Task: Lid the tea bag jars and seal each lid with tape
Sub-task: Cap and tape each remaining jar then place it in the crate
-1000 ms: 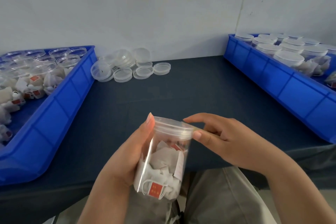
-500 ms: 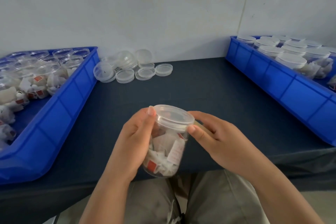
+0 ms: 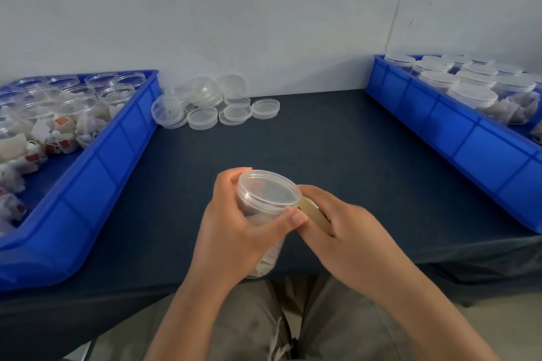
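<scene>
Lidded jar tipped toward the camera, tape going on at the rim.

Over the past second the jar (image 3: 268,256) has swung from side-on to lid-up, so the lid (image 3: 268,189) now faces the camera, seated on the mouth. It is held in the air just above the near edge of the tabletop (image 3: 322,141). The left hand (image 3: 234,231) has moved higher, its fingers curled round the jar body and its thumb tip against the lid's rim. The right hand (image 3: 346,231) pinches a yellowish strip of tape (image 3: 312,214), which runs from the rim into its curled fingers and showed less clearly before. So lidding looks done for this jar and sealing appears under way. Open jars wait in the blue bin (image 3: 88,184) at the tabletop's left end, lidded ones in the blue bin (image 3: 469,138) at its right end, and loose lids (image 3: 205,105) lie at its far edge.
</scene>
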A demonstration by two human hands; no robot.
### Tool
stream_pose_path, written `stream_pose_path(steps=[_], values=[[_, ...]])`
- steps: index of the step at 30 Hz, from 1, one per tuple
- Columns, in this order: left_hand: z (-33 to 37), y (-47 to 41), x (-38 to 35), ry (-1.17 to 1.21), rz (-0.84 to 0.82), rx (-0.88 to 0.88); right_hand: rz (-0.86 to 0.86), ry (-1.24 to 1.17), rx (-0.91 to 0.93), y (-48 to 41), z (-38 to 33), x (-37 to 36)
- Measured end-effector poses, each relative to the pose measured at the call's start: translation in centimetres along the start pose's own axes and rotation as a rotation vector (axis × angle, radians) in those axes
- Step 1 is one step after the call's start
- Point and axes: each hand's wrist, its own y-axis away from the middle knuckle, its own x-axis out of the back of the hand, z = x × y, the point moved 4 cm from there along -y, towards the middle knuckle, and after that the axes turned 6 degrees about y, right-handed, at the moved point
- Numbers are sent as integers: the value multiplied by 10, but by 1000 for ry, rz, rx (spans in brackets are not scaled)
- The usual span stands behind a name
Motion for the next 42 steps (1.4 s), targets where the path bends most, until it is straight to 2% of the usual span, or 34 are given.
stream_pose_path(steps=[3,5,9,14,17,20,23,25,27,32,36,39,42], values=[[-6,-4,3,40,-27,24,-85,-48,14,-1,3,4],[-11,-5,5,91,-31,99,-128,-48,22,2,3,7],[-15,-1,11,292,-41,266,-97,36,58,7,-1,13],[-14,9,2,673,-272,445,-71,68,78,7,1,32],[-15,10,-1,851,-324,532,-82,48,55,10,6,44],[-16,8,1,863,-319,541,-111,44,21,10,15,48],[-10,10,-2,910,-401,494,-153,18,29,8,14,41],[-8,11,-2,870,-421,448,-164,-4,34,6,13,34],[-8,10,1,768,-375,415,-152,-21,25,5,13,29],[-4,1,19,413,-276,287,-67,-25,19,6,7,20],[1,-2,15,114,-188,100,20,-8,37,4,-1,12],[-1,-3,10,62,-76,57,37,9,53,2,-1,8],[-8,-4,15,78,-24,50,-21,19,86,0,4,10]])
